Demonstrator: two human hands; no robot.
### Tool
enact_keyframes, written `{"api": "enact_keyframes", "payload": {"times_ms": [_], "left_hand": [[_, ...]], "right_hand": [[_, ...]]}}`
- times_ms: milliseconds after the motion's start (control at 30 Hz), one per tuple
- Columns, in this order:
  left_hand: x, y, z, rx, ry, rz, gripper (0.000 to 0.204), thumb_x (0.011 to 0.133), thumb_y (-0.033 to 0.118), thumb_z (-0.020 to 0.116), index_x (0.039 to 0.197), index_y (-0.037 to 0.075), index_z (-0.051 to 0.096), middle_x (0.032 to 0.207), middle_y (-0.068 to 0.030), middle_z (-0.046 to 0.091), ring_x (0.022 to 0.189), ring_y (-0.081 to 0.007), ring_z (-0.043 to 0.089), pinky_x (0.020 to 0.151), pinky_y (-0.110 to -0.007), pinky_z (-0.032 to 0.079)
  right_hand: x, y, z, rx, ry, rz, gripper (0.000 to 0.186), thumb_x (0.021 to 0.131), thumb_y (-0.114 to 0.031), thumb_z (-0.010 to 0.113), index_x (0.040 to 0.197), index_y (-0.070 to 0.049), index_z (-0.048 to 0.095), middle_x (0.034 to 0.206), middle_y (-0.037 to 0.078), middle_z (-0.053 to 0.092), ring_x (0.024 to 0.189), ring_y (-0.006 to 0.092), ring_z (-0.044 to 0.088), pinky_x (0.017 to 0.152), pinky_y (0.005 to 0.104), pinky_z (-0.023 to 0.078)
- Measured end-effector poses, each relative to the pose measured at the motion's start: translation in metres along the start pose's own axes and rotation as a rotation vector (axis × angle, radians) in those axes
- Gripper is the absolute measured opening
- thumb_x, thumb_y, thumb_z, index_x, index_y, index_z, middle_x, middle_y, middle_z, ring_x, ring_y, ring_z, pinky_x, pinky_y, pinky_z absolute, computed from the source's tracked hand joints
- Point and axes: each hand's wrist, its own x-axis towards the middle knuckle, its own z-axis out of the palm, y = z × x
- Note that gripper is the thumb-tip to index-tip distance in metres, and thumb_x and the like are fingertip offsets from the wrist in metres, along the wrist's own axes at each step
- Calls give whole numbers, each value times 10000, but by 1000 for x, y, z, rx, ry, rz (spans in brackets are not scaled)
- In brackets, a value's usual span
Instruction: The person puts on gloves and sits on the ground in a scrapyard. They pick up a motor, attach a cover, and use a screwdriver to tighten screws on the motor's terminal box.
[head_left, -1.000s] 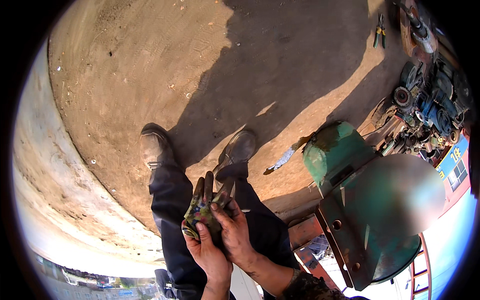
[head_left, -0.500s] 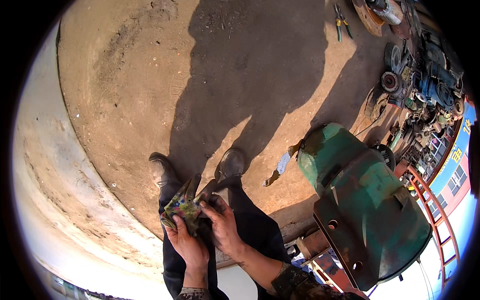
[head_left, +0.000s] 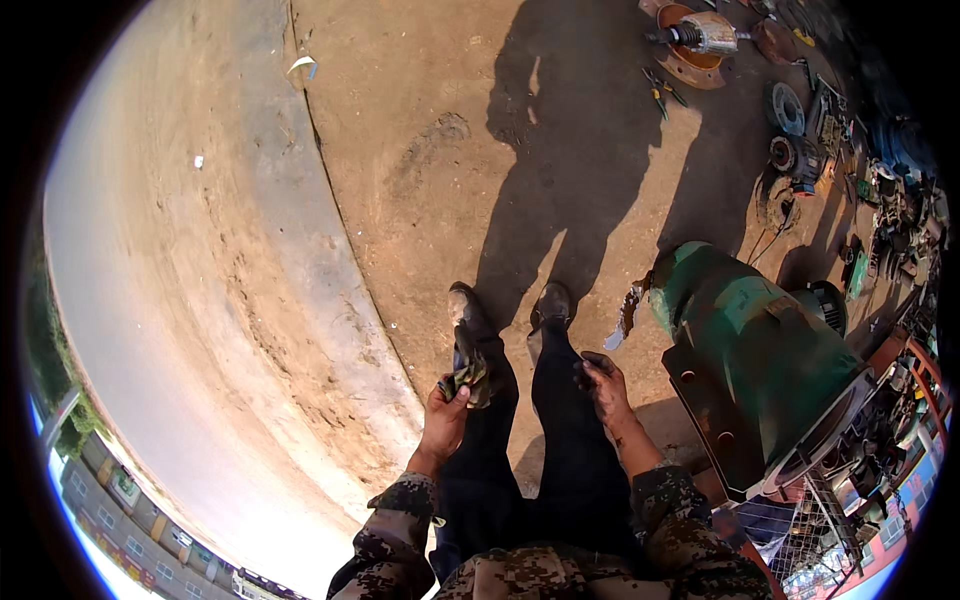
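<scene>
My left hand [head_left: 446, 415] is closed around a work glove [head_left: 472, 372] with a patterned back and dark fingers; it hangs bunched in front of my left leg. I cannot tell whether one glove or a pair is bunched there. Apart from it, my right hand [head_left: 607, 392] is beside my right thigh, fingers curled together with dark tips. Whatever may be between those fingers is hidden. To the right of that hand a large green metal housing [head_left: 740, 330] with a rusty, holed flange lies on its side.
Pliers [head_left: 664, 92] lie on the dirt ahead, near a motor rotor [head_left: 712, 35] on a rusty round plate. Scattered machine parts [head_left: 885, 215] cover the far right. A bent scrap [head_left: 627, 315] lies by the housing. Pale paving [head_left: 290, 190] borders the dirt on the left.
My hands have come apart: the left keeps the glove, and the right has moved away to the right. The view has shifted, showing more paving on the left.
</scene>
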Motion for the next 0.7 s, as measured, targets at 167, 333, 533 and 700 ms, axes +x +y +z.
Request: {"api": "enact_keyframes", "payload": {"times_ms": [167,333,533,700], "left_hand": [[-36,67,-28,338,105,237,198,1028,41,638,1218,-7,665,1130,-76,753,964,-169,703,875,-320,564],[-62,98,-94,314,186,217,218,962,-71,637,1172,-15,647,1073,-142,747,912,-262,726,810,-409,607],[-86,126,-141,707,373,38,237,999,-26,566,1228,-11,622,1065,-190,739,892,-335,731,787,-495,630],[-69,168,-107,765,250,98,214,1007,19,558,1207,-7,630,1049,-184,738,875,-330,728,781,-486,625]], "right_hand": [[-65,-6,-114,120,42,-158,370,912,13,697,1276,12,632,968,129,715,774,215,666,647,333,509],[-168,30,-170,47,238,-170,295,921,21,703,1212,59,682,930,188,754,738,244,721,610,351,568],[-225,75,-166,153,317,-151,231,1016,-73,635,1196,70,664,1008,254,710,819,362,706,695,462,606],[-205,87,-129,159,403,-46,191,996,-41,624,1176,16,650,1036,224,724,779,315,714,597,449,568]]}}
